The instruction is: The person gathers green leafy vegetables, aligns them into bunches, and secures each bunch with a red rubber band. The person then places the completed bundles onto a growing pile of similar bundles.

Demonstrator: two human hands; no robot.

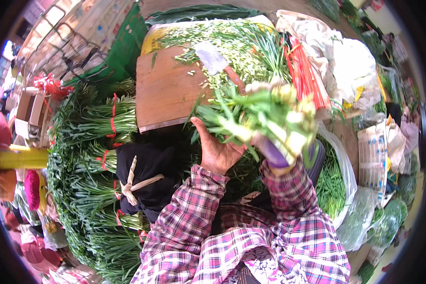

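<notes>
A loose bunch of green leaves with pale stem ends (280, 120), blurred, is in my right hand (268, 151), mostly hidden behind it. Something purple shows at that hand's wrist. My left hand (218, 152) is palm up beside the bunch, thumb spread away; its fingers reach under the leaves and are partly covered. Beyond the hands stands a wooden board (170, 85). A cleaver with a wooden handle (211, 58) lies across the board's right side and a heap of cut pale stem pieces (230, 39).
Bundles of long green chive-like leaves (96, 120), tied with red bands, are stacked at left. Red ties (303, 71) hang right of the board. At right is a clear plastic bag of greens (330, 184). A black cloth bundle (147, 170) sits near my left forearm.
</notes>
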